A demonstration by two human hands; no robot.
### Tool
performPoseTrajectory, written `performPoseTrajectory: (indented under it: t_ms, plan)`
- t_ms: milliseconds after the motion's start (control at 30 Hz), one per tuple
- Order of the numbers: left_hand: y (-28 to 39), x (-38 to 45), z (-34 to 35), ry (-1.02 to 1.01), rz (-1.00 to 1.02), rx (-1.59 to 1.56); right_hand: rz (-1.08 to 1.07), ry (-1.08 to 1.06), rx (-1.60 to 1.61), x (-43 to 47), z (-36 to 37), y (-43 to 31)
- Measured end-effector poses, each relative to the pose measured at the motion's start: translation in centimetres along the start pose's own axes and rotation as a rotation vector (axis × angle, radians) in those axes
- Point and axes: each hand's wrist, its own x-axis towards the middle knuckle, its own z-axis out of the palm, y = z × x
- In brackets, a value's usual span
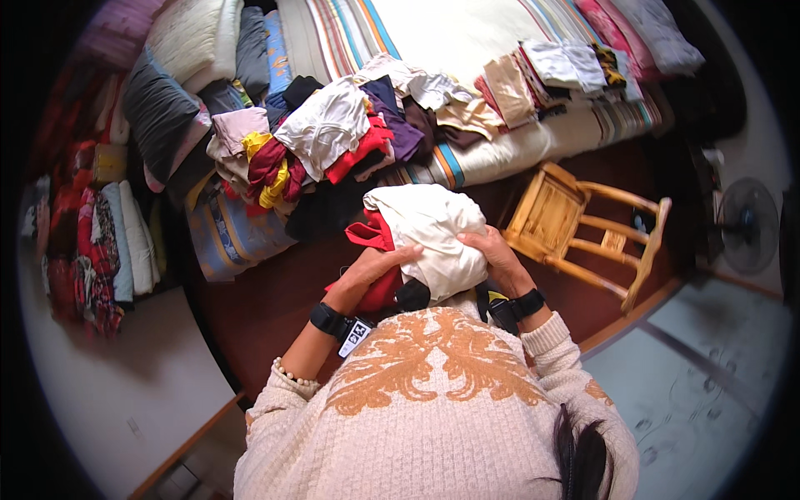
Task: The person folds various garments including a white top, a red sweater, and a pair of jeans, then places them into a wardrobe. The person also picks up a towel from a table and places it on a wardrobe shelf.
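In front of my waist I hold a bundle of clothes between both hands. A white garment (437, 231) lies bunched on top of it. Under that, red cloth (384, 287) shows at the left side, and a piece of black cloth (413, 294) at the bottom. My left hand (378, 269) grips the bundle's left side, its thumb stretched over the white garment. On the other side my right hand (500, 253) grasps the white garment, thumb on top. The fingers of both hands are partly hidden by the cloth.
Beyond the bundle, a bed with a striped cover (431, 19) bears heaped clothes (325, 125) and a folded stack (509, 90). A wooden chair (562, 215) stands to the right on the dark floor. Pillows (165, 112) and folded bedding (125, 244) are at the left, an electric fan (747, 225) far right.
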Motion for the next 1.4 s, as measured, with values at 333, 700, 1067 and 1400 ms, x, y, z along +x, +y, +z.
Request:
performPoseTrajectory:
  t_ms: [333, 700, 1067, 1400]
  plan:
    - [3.5, 9.6, -0.8, 0.417, 0.046, -0.531, 0.028, 0.014, 0.173, 15.8, -7.6, -17.1]
    - [6.0, 10.6, -2.1, 0.713, 0.182, -0.414, -0.253, 0.204, -1.627, 31.6, -11.8, -20.6]
    - [12.3, 18.9, 0.2, 0.562, 0.385, 0.145, 0.201, -0.884, 0.508, 23.2, -2.6, -11.0]
    - [15.0, 12.5, -9.2, 0.551, 0.385, -0.859, -0.047, -0.357, -0.137, 24.4, -8.5, -12.1]
